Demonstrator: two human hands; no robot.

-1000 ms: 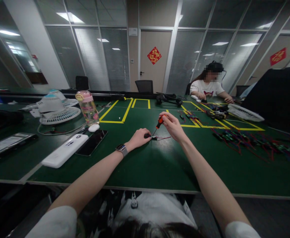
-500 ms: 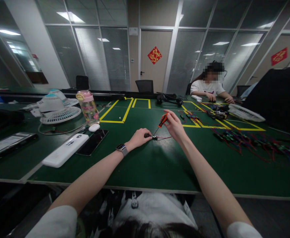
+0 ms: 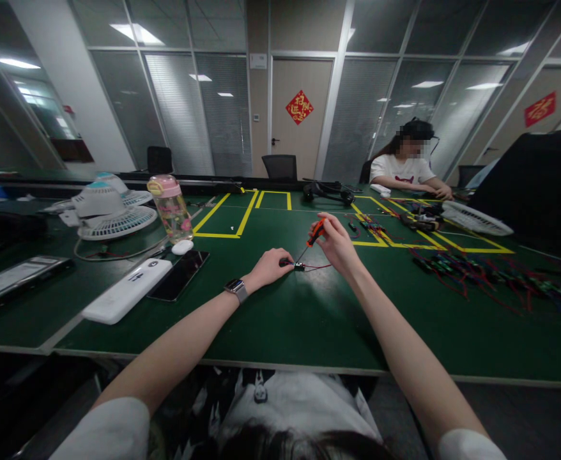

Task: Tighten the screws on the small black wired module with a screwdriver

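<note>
My right hand [image 3: 337,241] is closed around the orange and black handle of a screwdriver [image 3: 316,232]. The screwdriver tilts, its thin shaft running down and left to a small circuit board with wires [image 3: 299,266] on the green table. Whether the tip sits in a screw is too small to tell. My left hand [image 3: 271,266] pinches the board's left end, where a short dark part and red wire show at the fingertips. From the board's other side, thin red and dark wires run right, passing under my right hand.
Left of my arms lie a white power bank [image 3: 127,291], a dark phone [image 3: 179,275], a drink bottle [image 3: 171,207] and a white fan [image 3: 112,217]. Heaped wired boards [image 3: 491,275] lie to the right. A co-worker [image 3: 405,163] sits across the table behind yellow tape marks.
My hands, the screwdriver and the board stay almost in place; the screwdriver handle has shifted very slightly. The co-worker's hands have moved closer together.
</note>
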